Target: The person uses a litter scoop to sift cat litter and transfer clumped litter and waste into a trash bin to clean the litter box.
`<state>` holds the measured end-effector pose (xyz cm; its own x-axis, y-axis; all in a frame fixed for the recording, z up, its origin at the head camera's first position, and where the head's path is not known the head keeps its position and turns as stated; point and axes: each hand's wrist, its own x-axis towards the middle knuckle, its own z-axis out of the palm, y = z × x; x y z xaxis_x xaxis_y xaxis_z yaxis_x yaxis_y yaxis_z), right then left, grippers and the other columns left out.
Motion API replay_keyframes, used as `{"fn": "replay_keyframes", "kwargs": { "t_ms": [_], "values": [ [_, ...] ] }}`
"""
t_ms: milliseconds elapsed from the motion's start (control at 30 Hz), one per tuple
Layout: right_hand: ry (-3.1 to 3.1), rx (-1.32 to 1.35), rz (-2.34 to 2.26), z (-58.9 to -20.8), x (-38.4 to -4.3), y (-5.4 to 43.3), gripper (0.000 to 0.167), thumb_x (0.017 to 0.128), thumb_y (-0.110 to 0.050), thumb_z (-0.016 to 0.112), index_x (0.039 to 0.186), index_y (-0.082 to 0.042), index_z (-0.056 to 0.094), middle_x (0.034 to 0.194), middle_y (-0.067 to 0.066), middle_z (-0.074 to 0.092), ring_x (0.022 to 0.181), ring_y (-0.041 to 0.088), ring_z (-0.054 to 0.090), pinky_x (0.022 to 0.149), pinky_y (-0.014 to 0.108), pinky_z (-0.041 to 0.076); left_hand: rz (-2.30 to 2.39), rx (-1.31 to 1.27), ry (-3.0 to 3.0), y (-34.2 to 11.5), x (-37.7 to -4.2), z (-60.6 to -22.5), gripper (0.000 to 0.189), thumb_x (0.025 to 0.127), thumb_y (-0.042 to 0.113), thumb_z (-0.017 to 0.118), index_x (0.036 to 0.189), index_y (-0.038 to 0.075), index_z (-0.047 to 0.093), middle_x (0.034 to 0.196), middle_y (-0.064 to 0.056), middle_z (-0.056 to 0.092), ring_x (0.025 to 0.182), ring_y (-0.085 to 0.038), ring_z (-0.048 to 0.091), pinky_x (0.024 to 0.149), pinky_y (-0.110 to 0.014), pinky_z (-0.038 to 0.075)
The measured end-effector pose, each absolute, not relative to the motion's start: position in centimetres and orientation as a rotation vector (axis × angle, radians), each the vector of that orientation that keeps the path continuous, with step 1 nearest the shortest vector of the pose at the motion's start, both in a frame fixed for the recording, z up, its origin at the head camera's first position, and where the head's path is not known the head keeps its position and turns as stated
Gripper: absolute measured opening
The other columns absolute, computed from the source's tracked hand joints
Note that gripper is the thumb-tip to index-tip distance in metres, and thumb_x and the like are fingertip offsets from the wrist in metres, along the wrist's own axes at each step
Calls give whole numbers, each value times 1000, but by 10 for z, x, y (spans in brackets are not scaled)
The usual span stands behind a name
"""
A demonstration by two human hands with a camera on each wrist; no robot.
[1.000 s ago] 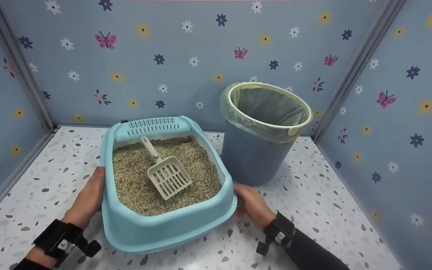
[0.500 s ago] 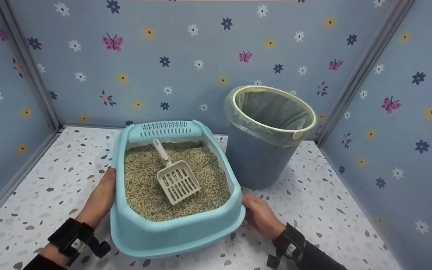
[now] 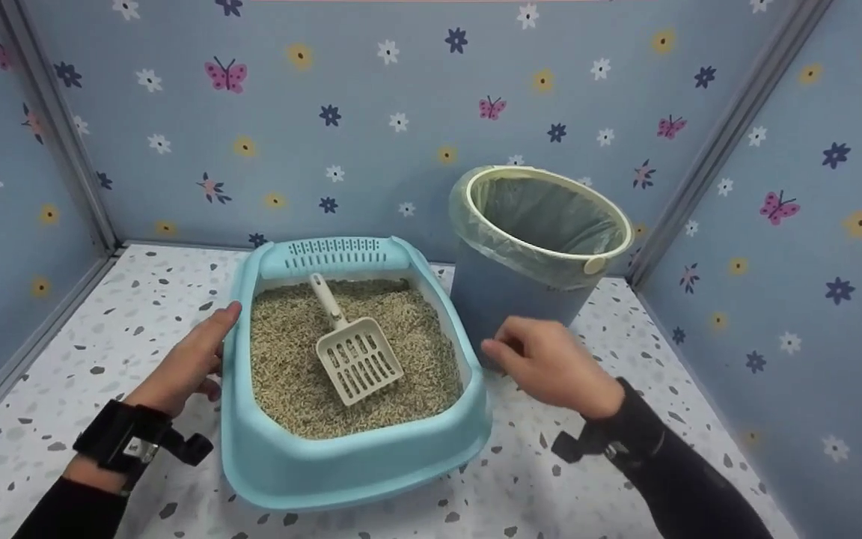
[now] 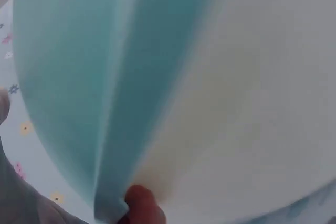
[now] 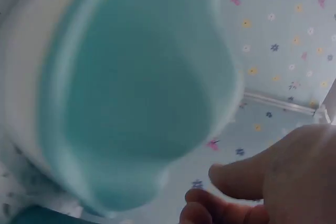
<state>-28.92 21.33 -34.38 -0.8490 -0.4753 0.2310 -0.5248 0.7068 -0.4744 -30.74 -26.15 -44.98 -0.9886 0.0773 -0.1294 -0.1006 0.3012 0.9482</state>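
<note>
A light-blue litter box filled with granular litter stands in the middle of the table. On the litter lies a beige slotted litter scoop, its handle pointing to the back. My left hand is at the box's left side, one fingertip touching its outer rim. In the left wrist view a fingertip reaches the edge of the box's blue skirt. My right hand, fingers loosely curled and empty, hovers off the box's right side. The right wrist view shows a gap between that hand and the blue wall.
A blue-grey trash bin with a pale rim and clear liner stands close behind the box's right side. Flower-patterned panels enclose the speckled white table at the back and both sides.
The litter box has shifted slightly rightward with both hands on it, then stayed put. My right hand has let go and risen beside the bin. My left hand has loosened at the left side.
</note>
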Motion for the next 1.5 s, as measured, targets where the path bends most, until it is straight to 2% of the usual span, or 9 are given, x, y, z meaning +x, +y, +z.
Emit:
{"fn": "replay_keyframes", "kwargs": {
  "t_ms": [133, 433, 600, 800, 967, 1067, 1200, 1300, 1500],
  "values": [
    [-2757, 1152, 758, -296, -312, 169, 20, 110, -28, 74, 94, -17, 72, 77, -8, 61, 66, 9, 55, 62, 31, 50, 1777, -40, 2367, -264, -307, -453, 107, 111, 74, 38, 176, 6, -13, 121, -24, 63, 72, -19, 65, 52, -32, 53],
    [-2685, 1482, -211, -297, -379, 59, 15, 111, -28, 69, 117, -15, 72, 107, 1, 66, 87, 18, 63, 74, 36, 57, 1845, -85, 2367, -255, -309, -452, 112, 108, 77, 47, 177, 9, -10, 146, -33, 49, 75, -22, 68, 48, -32, 51],
    [-2417, 1548, -774, -335, -403, 22, 24, 107, -15, 71, 131, -18, 72, 131, 3, 64, 110, 22, 60, 82, 35, 59, 1866, -79, 2372, -251, -307, -454, 109, 109, 76, 47, 178, 10, -5, 141, -32, 52, 75, -23, 67, 46, -31, 47],
    [-2174, 1563, -1176, -368, -411, 2, 35, 113, -37, 64, 148, -34, 68, 164, -4, 50, 140, 22, 51, 97, 35, 54, 1908, -18, 2375, -248, -308, -457, 97, 110, 74, 47, 177, 10, 16, 112, -27, 61, 71, -26, 68, 43, -34, 48],
    [-2095, 1503, -1342, -379, -419, -3, 38, 113, -35, 63, 151, -41, 66, 170, -11, 46, 155, 22, 39, 103, 33, 51, 1878, -27, 2389, -251, -310, -456, 100, 111, 73, 45, 179, 10, 6, 120, -28, 59, 73, -25, 67, 44, -35, 48],
    [-2080, 1498, -1399, -385, -425, -4, 38, 115, -34, 60, 153, -41, 65, 170, -14, 47, 160, 23, 34, 108, 34, 49, 1853, -49, 2398, -254, -311, -456, 105, 110, 73, 44, 179, 9, -3, 133, -30, 54, 78, -25, 67, 46, -35, 48],
    [-2122, 1508, -1374, -394, -430, -1, 27, 117, -30, 59, 138, -35, 75, 151, -14, 65, 146, 20, 45, 104, 33, 48, 1876, -19, 2396, -254, -312, -456, 103, 111, 72, 45, 179, 9, 0, 138, -32, 51, 84, -28, 67, 48, -37, 47],
    [-2166, 1501, -1287, -388, -432, 5, 19, 115, -25, 62, 121, -30, 79, 128, -14, 75, 129, 18, 51, 99, 32, 49, 1898, 2, 2395, -253, -312, -456, 99, 112, 70, 47, 179, 10, 5, 129, -32, 56, 80, -28, 67, 47, -37, 46],
    [-2369, 1490, -944, -339, -423, 22, 8, 111, -22, 70, 113, -18, 76, 105, -1, 79, 99, 21, 68, 93, 38, 56, 1891, -8, 2415, -254, -310, -457, 100, 112, 70, 46, 179, 9, 5, 107, -21, 60, 72, -25, 66, 46, -37, 48]
  ]
}}
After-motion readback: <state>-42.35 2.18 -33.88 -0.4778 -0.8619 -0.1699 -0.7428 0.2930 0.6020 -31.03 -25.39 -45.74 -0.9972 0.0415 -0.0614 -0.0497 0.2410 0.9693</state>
